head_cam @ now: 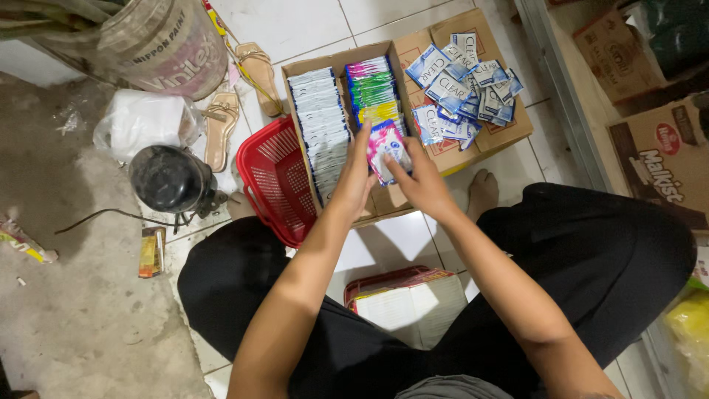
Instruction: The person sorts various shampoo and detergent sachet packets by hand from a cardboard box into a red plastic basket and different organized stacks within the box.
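— Where's the pink sachet [387, 150]?
— Centre frame, pinched by the right hand [422, 183]; the left hand [356, 177] grips the filed rows in the cardboard box [306, 69].
— Much left?
— Two rows look filed; blue sachets [464, 87] lie loose upper right.

White tiled floor [310, 26], bare concrete at left. Cardboard box [334, 63] top centre, red basket [277, 177] just left of it, sandals [221, 125] and bucket [166, 44] upper left, black motor [170, 179] left, book stack [410, 303] bottom centre.
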